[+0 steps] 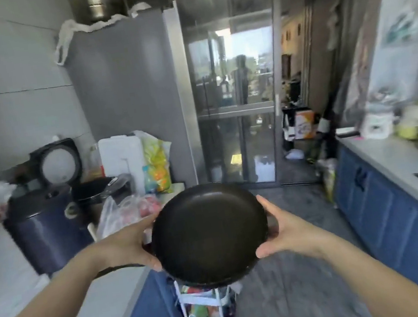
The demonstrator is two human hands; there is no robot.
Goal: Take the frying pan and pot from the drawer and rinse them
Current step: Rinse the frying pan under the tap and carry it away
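Head view: kitchen aisle between two counters, image motion-blurred.
Frying pan [210,234]: black, round, held in the air above the aisle floor, inner face tilted toward the camera; handle not clearly visible.
Left hand [131,245]: grips the pan's left rim, thumb curled at the lower left edge, fingers behind the rim.
Right hand [284,231]: grips the pan's right rim, thumb at the lower right edge, fingers wrapped behind.
Pot: cannot be identified in this view.
Left counter [0,271]: white top; carries a dark blue rice cooker [41,225] with lid raised, and clear plastic bags [118,211].
Refrigerator [126,94]: grey, behind the left counter.
Glass door [234,79]: at the aisle end.
Right cabinets [387,211]: blue fronts under a white top.
Trolley rack [208,311]: white wire frame, directly below the pan.
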